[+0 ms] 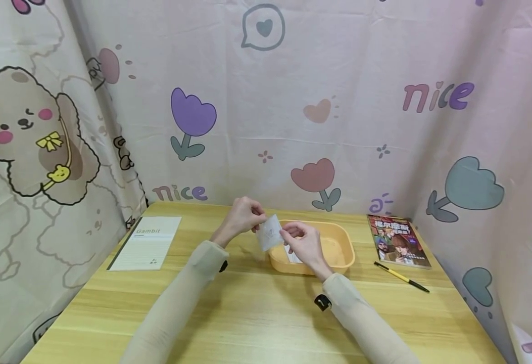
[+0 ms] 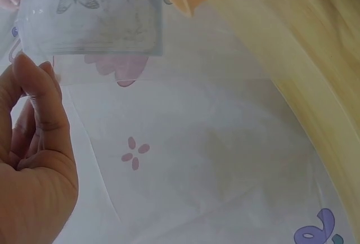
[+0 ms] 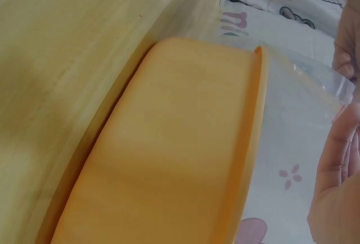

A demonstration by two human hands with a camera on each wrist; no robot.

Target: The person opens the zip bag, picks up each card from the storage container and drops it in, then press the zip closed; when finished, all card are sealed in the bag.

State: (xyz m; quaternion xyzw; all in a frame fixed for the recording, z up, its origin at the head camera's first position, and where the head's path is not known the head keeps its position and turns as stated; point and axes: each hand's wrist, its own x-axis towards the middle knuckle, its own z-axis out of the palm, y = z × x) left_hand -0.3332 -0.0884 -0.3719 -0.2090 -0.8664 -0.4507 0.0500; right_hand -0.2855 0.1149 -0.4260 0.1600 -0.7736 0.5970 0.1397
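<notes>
Above the yellow-orange plastic basket (image 1: 338, 265), both hands hold a small clear plastic packet (image 1: 270, 233) with a pale sheet inside. Butterfly drawings show through the packet (image 2: 90, 19) in the left wrist view. My left hand (image 1: 244, 216) pinches its upper left edge. At the opposite edge, the thumb and fingers of my right hand (image 1: 305, 246) grip it. Part of a white, card-like item (image 1: 292, 255) lies in the basket, largely hidden by the packet and right hand. The right wrist view shows the basket's outer wall (image 3: 169, 126) next to my right hand (image 3: 337, 171).
A white notebook (image 1: 146, 243) marked "Gambit" lies at the table's left. On the right are a colourful comic-style book (image 1: 398, 240) and a yellow-and-black pen (image 1: 401, 276). A printed curtain (image 1: 266, 126) hangs behind and beside the wooden table (image 1: 256, 313).
</notes>
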